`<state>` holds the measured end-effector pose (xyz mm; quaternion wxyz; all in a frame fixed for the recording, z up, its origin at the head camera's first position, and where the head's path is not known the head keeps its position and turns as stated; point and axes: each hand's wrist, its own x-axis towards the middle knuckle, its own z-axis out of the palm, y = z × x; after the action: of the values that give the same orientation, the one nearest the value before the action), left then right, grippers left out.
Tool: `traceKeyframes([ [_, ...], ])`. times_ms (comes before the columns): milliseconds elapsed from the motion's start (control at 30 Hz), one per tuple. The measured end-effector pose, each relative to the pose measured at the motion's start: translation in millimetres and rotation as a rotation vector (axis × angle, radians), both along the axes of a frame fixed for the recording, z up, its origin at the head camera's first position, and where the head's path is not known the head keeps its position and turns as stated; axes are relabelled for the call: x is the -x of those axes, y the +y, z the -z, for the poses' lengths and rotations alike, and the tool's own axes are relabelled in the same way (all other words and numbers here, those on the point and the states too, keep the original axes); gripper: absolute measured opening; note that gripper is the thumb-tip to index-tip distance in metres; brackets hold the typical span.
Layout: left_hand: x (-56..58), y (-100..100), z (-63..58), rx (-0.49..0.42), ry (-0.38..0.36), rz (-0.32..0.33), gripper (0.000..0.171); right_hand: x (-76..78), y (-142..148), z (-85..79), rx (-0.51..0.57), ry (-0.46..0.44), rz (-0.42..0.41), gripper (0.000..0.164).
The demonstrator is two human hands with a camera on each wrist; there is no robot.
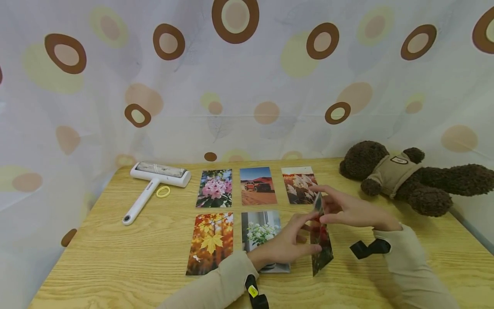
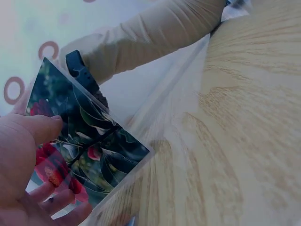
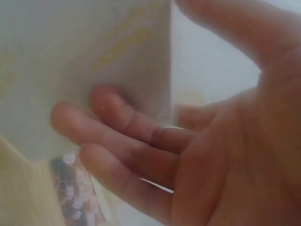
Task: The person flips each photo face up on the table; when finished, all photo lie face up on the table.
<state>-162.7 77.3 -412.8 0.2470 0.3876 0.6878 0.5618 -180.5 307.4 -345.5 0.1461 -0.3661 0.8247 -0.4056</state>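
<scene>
Above the right part of the table, a photo card with red flowers and dark leaves (image 2: 101,150) stands nearly upright between my two hands. My left hand (image 1: 283,244) holds it from the left, the thumb lying on its picture side. From the right, my right hand (image 1: 349,210) grips the card by its upper part. In the right wrist view, bent fingers (image 3: 113,110) lie against its pale back (image 3: 56,70), which bears faint yellow lettering. Just behind the hands lies a pampas grass photo (image 1: 297,184). A white flower photo (image 1: 256,229) is partly covered by my left hand.
Further left lie a maple leaf photo (image 1: 210,244), a pink flower photo (image 1: 214,189) and a car photo (image 1: 257,186). A white lint roller (image 1: 150,184) and a yellow ring (image 1: 163,192) are at the far left. A brown teddy bear (image 1: 393,171) lies at the right.
</scene>
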Motion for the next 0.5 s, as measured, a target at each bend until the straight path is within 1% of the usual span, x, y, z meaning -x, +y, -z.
traceKeyframes([
  [200,1.1,1,4.3,0.102,0.162,0.013,0.066,-4.6,9,-8.1,-0.073,-0.032,-0.020,0.068],
  [367,1.5,1,6.2,0.174,0.302,0.038,0.071,-5.6,15,-13.1,-0.108,-0.037,-0.025,0.066],
  [500,0.1,1,6.0,0.272,0.454,0.047,0.065,-5.7,21,-15.1,-0.128,-0.076,-0.016,0.068],
])
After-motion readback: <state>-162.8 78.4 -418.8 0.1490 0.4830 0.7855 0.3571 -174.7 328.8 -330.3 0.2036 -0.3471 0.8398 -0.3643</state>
